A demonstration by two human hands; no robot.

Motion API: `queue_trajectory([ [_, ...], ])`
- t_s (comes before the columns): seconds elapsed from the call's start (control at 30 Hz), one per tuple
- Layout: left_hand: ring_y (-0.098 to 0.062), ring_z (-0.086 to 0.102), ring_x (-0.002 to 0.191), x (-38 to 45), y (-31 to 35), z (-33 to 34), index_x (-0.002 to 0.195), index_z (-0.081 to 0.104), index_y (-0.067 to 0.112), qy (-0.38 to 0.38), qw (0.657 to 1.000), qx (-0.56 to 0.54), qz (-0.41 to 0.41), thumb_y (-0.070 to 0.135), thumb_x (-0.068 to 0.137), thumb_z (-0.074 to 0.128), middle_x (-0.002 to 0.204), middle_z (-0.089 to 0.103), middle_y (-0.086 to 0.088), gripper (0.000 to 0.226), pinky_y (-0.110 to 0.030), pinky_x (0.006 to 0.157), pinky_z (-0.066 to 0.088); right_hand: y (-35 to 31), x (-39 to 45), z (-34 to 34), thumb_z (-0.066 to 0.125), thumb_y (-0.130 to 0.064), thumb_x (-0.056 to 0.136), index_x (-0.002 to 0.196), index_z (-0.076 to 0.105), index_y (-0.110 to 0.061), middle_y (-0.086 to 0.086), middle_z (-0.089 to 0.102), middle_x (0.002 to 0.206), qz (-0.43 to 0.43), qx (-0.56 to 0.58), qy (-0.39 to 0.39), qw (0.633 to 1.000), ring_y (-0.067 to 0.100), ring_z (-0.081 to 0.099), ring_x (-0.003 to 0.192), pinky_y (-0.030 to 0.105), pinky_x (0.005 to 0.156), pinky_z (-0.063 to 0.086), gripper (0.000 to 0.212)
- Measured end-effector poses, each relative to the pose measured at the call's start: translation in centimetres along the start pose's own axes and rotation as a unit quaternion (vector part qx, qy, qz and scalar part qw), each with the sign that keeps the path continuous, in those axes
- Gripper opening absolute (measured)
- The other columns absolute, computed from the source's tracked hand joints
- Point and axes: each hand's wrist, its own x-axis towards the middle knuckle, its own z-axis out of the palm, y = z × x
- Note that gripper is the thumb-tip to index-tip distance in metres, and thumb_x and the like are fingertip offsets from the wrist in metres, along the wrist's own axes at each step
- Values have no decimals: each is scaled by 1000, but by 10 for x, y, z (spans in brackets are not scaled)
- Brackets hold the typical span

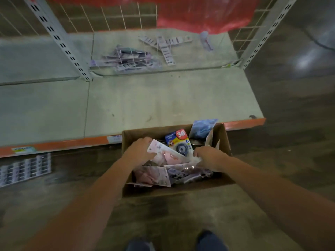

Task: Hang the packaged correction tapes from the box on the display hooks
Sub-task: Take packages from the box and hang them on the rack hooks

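An open cardboard box [126,189] stands on the floor against the shelf's orange front edge. It holds several packaged correction tapes: a pink one [164,153], a blue-and-yellow one marked 36 [178,142], a pale blue one [203,128] sticking up at the far right, and a purple one [188,173]. Both my hands are inside the box. My left hand [140,150] grips the left edge of the pink package. My right hand [208,157] rests on the packages at the right, fingers curled; whether it grips one is unclear. No display hooks are visible.
A wide pale shelf [145,102] lies beyond the box, with a wire grid back [108,17] and slotted uprights [59,42]. Loose packages [126,58] and strips [164,44] lie behind the grid. A red plastic sheet [199,13] hangs above. More packs [25,169] lie on the floor at left.
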Motion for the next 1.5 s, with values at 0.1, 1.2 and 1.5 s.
queue_trajectory([
  [0.1,-21,49,121,28,-20,29,138,38,17,5,1000,-1,16,26,84,69,136,48,-6,64,-34,99,44,13,32,35,54,-31,93,125,51,-20,4,54,130,-28,-5,20,999,21,52,117,30,95,42,34],
  [1.2,-7,70,79,40,-4,82,99,65,21,88,920,-359,129,17,86,68,91,73,3,14,-21,66,55,34,70,82,72,-11,81,126,52,-18,1,66,119,-86,547,252,794,18,64,108,43,99,49,50],
  [1.5,-6,66,83,43,-8,103,96,60,29,88,930,-339,109,9,83,69,92,68,7,25,-18,65,51,31,77,82,73,-9,78,117,57,-16,0,71,107,-81,546,231,801,14,69,97,37,94,52,43],
])
